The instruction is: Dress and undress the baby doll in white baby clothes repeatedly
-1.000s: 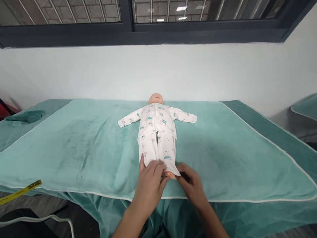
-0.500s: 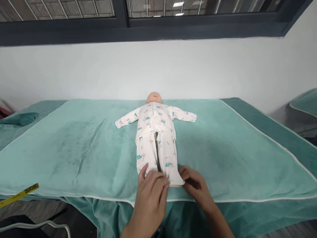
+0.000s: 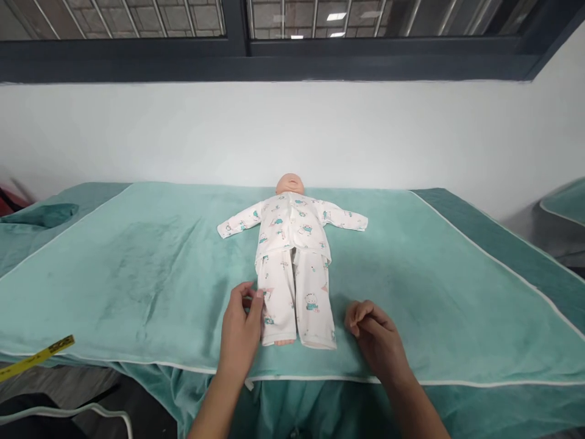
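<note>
One doll (image 3: 289, 235) lies lengthwise, head to wall (image 3: 292, 131), left hand (image 3: 238, 329) half-spread, right hand (image 3: 378, 337) bunched.

Yellow strip (image 3: 36, 358), pale cable (image 3: 59, 413), window frame (image 3: 283, 68)

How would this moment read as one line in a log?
left hand: at outer edge of trousers | right hand: curled, apart from trousers | doll: lying, sleeves spread | underneath: green cloth

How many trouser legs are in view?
2: one trouser leg by the left hand, the other trouser leg nearer the right hand. Neither is hidden.
</note>
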Demonstrator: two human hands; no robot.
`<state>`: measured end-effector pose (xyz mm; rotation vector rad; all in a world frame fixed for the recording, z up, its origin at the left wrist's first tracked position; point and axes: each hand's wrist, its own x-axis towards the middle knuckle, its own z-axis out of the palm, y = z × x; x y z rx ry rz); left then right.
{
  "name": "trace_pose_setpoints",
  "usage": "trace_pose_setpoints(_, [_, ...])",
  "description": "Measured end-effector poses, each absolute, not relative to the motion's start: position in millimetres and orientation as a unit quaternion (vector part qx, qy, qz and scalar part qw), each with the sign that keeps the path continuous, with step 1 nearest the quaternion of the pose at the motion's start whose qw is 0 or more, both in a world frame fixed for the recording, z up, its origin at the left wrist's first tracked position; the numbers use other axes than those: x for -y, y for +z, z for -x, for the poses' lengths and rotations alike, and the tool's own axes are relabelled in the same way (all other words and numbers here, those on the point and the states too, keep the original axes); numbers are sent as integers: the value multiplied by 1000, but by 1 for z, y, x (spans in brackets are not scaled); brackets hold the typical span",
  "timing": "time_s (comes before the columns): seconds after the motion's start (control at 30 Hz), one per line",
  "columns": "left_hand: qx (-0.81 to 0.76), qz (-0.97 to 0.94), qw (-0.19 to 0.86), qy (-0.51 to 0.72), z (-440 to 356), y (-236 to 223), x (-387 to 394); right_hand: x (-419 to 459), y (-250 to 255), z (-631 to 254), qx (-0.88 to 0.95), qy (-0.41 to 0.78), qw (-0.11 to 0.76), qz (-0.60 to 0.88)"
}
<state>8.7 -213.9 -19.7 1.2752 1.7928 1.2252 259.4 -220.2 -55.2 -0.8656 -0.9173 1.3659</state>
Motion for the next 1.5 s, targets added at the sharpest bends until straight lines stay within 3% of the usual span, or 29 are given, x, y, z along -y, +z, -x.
trace_pose_setpoints(0.33, [-662, -497, 316, 463, -5, -16, 154, 222, -60, -260, 367, 611, 604, 357])
trace_pose_setpoints(0.63, [-638, -430, 446, 457, 19, -25, 144, 218, -48, -261, 367, 606, 588, 390])
trace_pose_setpoints(0.7, [-636, -424, 403, 502, 26, -30, 132, 204, -40, -262, 385, 594, 575, 409])
trace_pose_setpoints(0.8, [-659, -484, 223, 531, 35, -38, 109, 163, -32, -261, 442, 501, 581, 466])
trace_pose_setpoints(0.9, [-672, -567, 57, 473, 43, -41, 86, 105, -30, -261, 510, 329, 567, 557])
trace_pose_setpoints(1.0, [-722, -577, -37, 382, 48, -40, 67, 48, -32, -274, 546, 163, 510, 644])
trace_pose_setpoints(1.13, [-784, -539, -59, 303, 53, -40, 44, 1, -36, -311, 527, 45, 419, 738])
trace_pose_setpoints(1.5, [-768, -563, -74, 295, 77, -45, -17, -16, -40, -349, 527, 61, 345, 774])
